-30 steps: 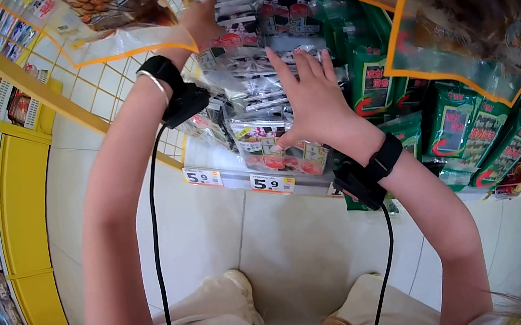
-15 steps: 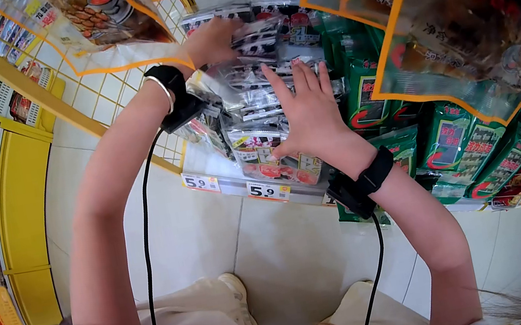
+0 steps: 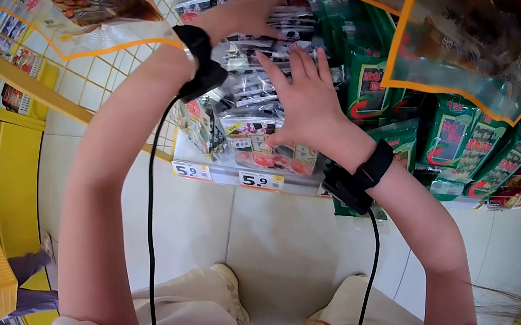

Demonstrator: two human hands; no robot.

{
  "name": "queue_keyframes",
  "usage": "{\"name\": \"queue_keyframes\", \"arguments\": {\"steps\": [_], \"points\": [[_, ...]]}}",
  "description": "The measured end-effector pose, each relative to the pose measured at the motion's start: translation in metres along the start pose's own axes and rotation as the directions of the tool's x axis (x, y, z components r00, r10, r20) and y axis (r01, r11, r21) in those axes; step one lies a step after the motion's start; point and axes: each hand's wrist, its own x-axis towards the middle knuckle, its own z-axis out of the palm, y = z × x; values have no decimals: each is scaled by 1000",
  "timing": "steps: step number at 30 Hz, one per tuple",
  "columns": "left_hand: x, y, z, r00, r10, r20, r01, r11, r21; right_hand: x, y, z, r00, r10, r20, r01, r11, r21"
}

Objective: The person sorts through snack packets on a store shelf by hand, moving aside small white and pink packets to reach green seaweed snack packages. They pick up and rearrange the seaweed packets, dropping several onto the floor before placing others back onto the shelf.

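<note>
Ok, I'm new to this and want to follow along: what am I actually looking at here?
There's no robot here, just a person using two bare hands. The camera is worn on the head and looks down, so you see the person's own arms. Black straps with small boxes and cables are on both wrists.

In front is a shelf of packets: black-and-white ones and, to the right, green ones. Price tags line its front edge, and bags with orange borders hang above.

The left hand is spread over packets farther back; the right hand is spread over those nearer the front. Neither clearly grips anything.
</note>
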Motion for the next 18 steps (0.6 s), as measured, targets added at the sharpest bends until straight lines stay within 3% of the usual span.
{"name": "queue_keyframes", "arguments": {"steps": [2, 4, 6, 8, 10, 12, 13, 14, 16, 17, 18], "points": [[-12, -4, -10, 997, 20, -69, -22, 999, -31, 0, -1, -2, 1000, 8, 25, -8, 1000, -30], [-34, 14, -35, 989, -122, -84, 109, 983, -146, 0, -2, -6, 998, 17, 68, -13, 998, -63], [-47, 18, -41, 982, -165, -93, 152, 980, -128, 1, -3, -6, 994, 23, 105, -13, 995, -95], [-54, 11, -34, 907, -413, 79, 412, 911, 21, 1, -2, -3, 995, 26, 95, -19, 997, -73], [-51, -3, -24, 886, -454, 97, 452, 891, 49, 0, -5, -8, 994, 23, 110, -13, 996, -90], [-46, -16, -18, 876, -480, 39, 482, 871, -100, 1, -8, -11, 992, 13, 129, 2, 993, -114], [-38, -17, -14, 845, -535, 11, 534, 844, 47, 1, -8, -10, 992, 15, 123, 1, 993, -121], [-34, -21, -12, 844, -537, 3, 536, 843, 44, 0, -7, -9, 993, 22, 117, -7, 992, -128], [-26, -17, -13, 777, -600, 187, 610, 792, 6, -1, -6, -6, 995, 22, 95, -10, 992, -128], [-25, -10, -6, 732, -677, 79, 675, 736, 50, -2, -6, -5, 998, 12, 69, -5, 994, -112], [-22, -11, 0, 737, -671, 80, 669, 741, 51, -3, -5, -3, 999, 6, 43, -2, 996, -94]]}}
